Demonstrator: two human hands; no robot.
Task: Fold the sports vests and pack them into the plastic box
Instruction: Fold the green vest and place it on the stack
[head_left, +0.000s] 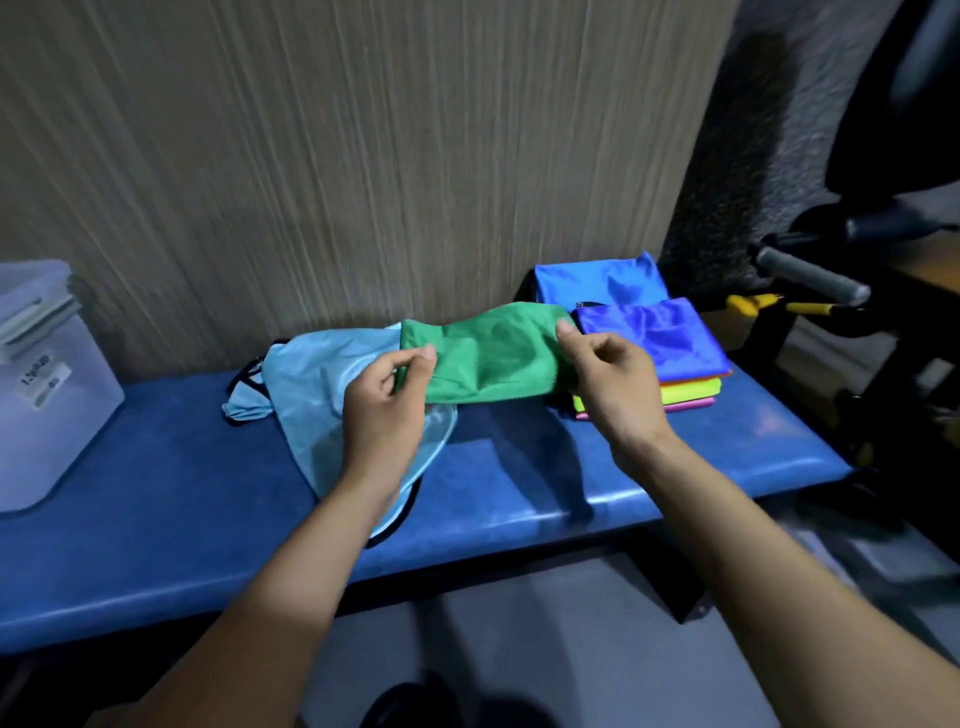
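Pinching the green vest (488, 358) at either end, the left hand (387, 400) and right hand (613, 387) hold it above the bench (519, 467). A light-blue vest (317, 384) lies beneath; folded vests (660, 343) sit stacked at the bench's right end, the plastic box (47, 384) at its left.

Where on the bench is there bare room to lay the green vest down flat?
Bare blue bench runs between the plastic box and the light blue vest, and along the near edge below both hands. The left hand and right hand hold the green vest. The right end is crowded by the folded stack.
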